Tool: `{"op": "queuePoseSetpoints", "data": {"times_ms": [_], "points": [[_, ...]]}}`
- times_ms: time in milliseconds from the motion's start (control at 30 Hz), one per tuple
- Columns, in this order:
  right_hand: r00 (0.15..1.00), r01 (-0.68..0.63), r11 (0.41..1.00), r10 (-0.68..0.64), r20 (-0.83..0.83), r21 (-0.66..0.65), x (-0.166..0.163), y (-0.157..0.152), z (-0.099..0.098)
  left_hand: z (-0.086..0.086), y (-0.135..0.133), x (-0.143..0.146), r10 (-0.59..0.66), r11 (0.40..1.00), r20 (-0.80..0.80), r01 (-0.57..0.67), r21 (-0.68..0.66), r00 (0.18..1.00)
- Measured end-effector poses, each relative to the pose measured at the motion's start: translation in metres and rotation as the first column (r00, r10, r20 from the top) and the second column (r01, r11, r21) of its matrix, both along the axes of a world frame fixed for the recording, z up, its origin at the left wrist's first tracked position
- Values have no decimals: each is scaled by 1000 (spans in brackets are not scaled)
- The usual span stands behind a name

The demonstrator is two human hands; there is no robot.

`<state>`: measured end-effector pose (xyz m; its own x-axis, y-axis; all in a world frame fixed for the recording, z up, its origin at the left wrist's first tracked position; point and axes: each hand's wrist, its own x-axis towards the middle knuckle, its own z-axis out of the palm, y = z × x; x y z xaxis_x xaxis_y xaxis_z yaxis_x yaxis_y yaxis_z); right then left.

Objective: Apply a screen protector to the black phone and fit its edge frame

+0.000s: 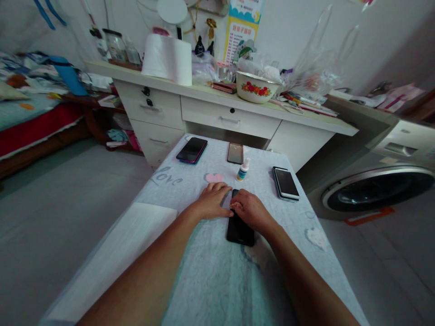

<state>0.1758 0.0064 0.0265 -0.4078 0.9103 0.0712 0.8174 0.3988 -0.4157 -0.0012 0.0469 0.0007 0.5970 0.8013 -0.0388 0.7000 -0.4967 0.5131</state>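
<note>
A black phone [239, 230] lies flat on the cloth-covered table [217, 271], just in front of me. My right hand [250, 211] rests on its upper half, fingers curled down onto it. My left hand [213, 201] lies beside the phone's left edge, fingers together and bent, fingertips near the phone's top corner. I cannot see anything held inside either hand besides the phone. A pink heart-shaped pad [215, 178] and a small white bottle [243, 170] with a blue label stand just beyond my hands.
Farther off on the table lie a dark phone with a red rim [192, 150], a brownish phone [235, 153] and a stacked pair of phones [286, 183]. A white desk [220, 113] with clutter stands behind; a washing machine [377, 185] sits right, a bed [30, 113] left.
</note>
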Motion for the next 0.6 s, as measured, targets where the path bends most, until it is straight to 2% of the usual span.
{"op": "queuePoseSetpoints", "data": {"times_ms": [100, 200, 400, 600], "points": [[1000, -24, 1000, 24, -12, 3, 0, -5, -1, 2, -1, 0, 3, 1000, -3, -3, -4, 1000], [1000, 9, 1000, -9, -4, 6, 1, -5, -2, 3, -1, 0, 2, 1000, -9, -2, -9, 1000], [982, 184, 982, -185, 25, 36, 6, 4, -2, 6, -2, 0, -10, 1000, -24, 10, -3, 1000], [938, 343, 934, -347, 24, 102, 22, 14, -6, 6, -2, -1, -16, 1000, -22, 16, 0, 1000]]}}
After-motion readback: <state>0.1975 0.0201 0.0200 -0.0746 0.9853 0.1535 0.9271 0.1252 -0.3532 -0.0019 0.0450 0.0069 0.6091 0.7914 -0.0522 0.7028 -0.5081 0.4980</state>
